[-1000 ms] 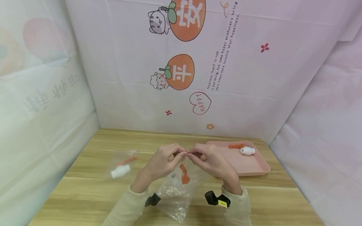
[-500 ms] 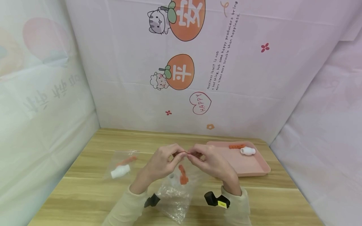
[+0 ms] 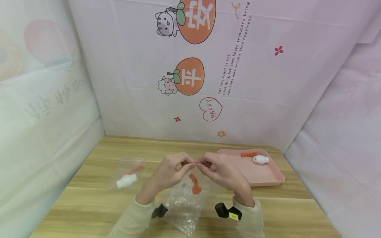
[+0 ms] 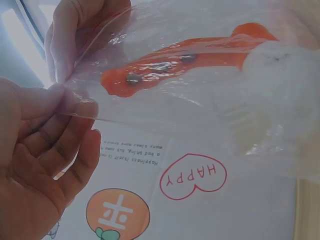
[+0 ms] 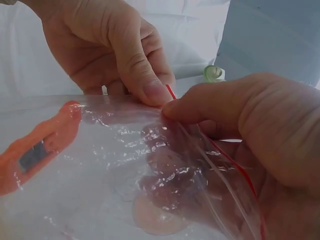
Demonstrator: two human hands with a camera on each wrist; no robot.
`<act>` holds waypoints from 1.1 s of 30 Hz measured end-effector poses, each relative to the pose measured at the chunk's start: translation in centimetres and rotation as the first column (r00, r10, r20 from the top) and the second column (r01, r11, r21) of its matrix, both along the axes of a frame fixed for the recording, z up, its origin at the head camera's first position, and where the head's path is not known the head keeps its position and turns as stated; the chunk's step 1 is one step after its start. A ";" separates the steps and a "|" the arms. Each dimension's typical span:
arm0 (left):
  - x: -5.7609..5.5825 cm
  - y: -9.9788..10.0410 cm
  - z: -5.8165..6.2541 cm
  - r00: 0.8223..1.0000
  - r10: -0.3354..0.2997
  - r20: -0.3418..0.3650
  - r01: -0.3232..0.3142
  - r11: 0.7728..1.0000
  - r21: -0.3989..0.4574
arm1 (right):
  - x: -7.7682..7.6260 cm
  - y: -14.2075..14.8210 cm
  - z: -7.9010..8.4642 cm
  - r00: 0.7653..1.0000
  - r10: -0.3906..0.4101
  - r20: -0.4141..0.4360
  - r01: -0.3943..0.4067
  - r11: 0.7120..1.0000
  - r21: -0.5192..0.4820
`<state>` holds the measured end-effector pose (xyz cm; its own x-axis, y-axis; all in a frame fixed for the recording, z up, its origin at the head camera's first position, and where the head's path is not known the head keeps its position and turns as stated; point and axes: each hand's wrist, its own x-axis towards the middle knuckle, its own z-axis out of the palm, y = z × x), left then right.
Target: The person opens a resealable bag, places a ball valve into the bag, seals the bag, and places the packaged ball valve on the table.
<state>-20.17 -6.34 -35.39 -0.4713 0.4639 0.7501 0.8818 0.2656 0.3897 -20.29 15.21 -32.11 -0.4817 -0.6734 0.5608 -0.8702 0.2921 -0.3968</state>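
Both hands hold up a clear zip bag (image 3: 185, 216) by its top edge, thumbs close together. The left hand (image 3: 172, 169) pinches one part of the edge, and the right hand (image 3: 222, 169) pinches just beside it. In the right wrist view, a red zip strip (image 5: 245, 176) runs along the bag's mouth beside the right thumb (image 5: 210, 104). Inside the bag is an orange plastic lever-like piece (image 4: 170, 62) with dark holes along it. A white rounded plastic part (image 4: 285, 75) lies beside it, blurred by the film. The bag hangs down toward the person over the wooden table.
Left of the hands lies another clear bag (image 3: 117, 172) with a white tubular part (image 3: 126, 181) and an orange piece (image 3: 133, 170). At the right, a pink tray (image 3: 238, 167) holds an orange piece (image 3: 248, 154) and a white fitting (image 3: 261, 159). Printed cloth walls (image 3: 253, 109) enclose the table.
The pinching fingertips have dipped slightly. The bag and the orange piece in it sway a little left, then back right. The tray and the other bag stay put.
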 end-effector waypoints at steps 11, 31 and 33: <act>-0.1 -0.4 0.3 0.996 0.007 -0.090 -0.007 1.000 0.004 | 0.0 -0.2 0.0 1.000 0.005 -0.029 -0.005 1.000 0.002; -0.3 -1.1 0.3 0.995 0.041 -0.094 -0.039 0.999 0.018 | 0.1 0.1 0.0 0.998 -0.014 -0.054 0.014 1.000 -0.008; -0.2 -1.2 0.3 0.995 0.048 -0.082 -0.047 0.999 0.018 | 0.1 0.2 0.0 0.999 -0.018 -0.045 0.018 1.000 -0.007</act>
<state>-20.40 -7.55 -35.05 -0.4284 0.4297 0.7949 0.8978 0.3021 0.3206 -20.15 15.37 -32.06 -0.4679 -0.6613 0.5863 -0.8819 0.3054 -0.3592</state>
